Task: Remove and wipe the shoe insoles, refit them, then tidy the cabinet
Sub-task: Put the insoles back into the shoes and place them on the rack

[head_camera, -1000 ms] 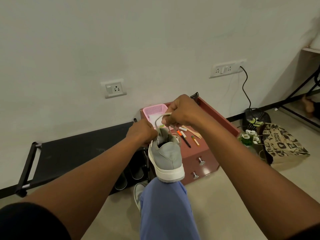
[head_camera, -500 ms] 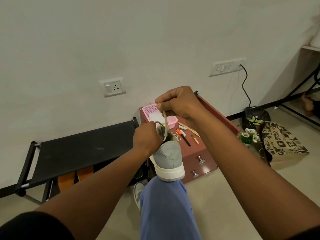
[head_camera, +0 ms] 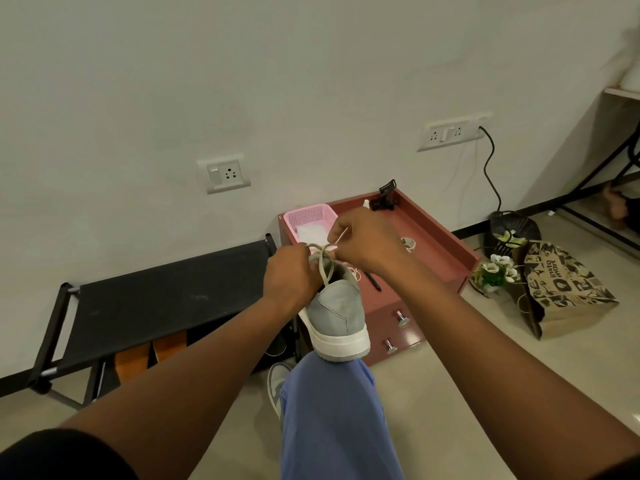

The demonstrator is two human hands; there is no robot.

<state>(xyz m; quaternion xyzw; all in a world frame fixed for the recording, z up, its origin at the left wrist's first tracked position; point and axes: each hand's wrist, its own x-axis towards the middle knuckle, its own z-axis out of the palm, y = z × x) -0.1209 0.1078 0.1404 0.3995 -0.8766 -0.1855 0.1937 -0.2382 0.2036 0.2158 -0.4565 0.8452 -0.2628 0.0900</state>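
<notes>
Grey shoe (head_camera: 337,315) propped heel-up on a blue-trousered knee (head_camera: 332,410), in front of the red cabinet (head_camera: 433,244). Left hand (head_camera: 291,282) clenched at the shoe's collar, grip closed on a lace (head_camera: 325,265) loop. Right hand (head_camera: 367,240) just above, pinching the lace end taut between fingertips. Second shoe (head_camera: 275,382) down on the floor. Pink basket (head_camera: 308,216) on the cabinet top, black shoe rack (head_camera: 156,299) to the left, paper bag (head_camera: 561,285) and flowers (head_camera: 495,268) off right.
</notes>
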